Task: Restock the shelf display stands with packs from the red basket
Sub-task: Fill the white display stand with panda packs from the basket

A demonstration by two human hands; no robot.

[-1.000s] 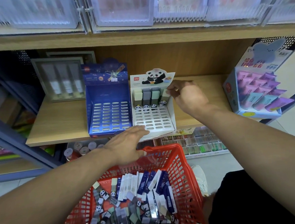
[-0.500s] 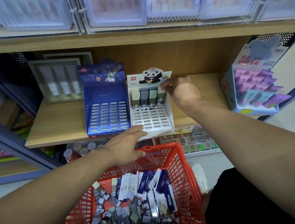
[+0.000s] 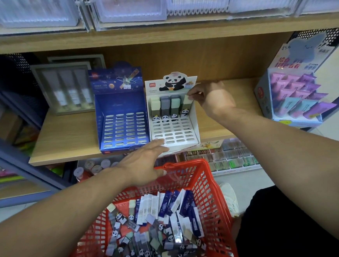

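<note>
A white panda display stand (image 3: 192,124) sits on the wooden shelf, with several panda packs in its top row. My right hand (image 3: 210,96) pinches the rightmost panda pack (image 3: 186,106) at its top corner in that row. To its left stands a blue display stand (image 3: 122,130) whose slots hold nothing. My left hand (image 3: 145,164) lies flat with straight fingers, fingertips touching the white stand's front edge, thumb near the rim of the red basket (image 3: 207,186). The basket below holds a heap of panda packs and blue-and-white packs (image 3: 170,205).
A purple and pink display box (image 3: 296,96) stands at the shelf's right end. A grey framed box (image 3: 68,87) is at the back left. Clear bins line the upper shelf (image 3: 157,32). Rows of small goods fill the lower shelf (image 3: 227,158).
My right hand has shifted slightly on the rightmost panda pack in the top row. My left hand has stayed flat at the white stand's front edge.
</note>
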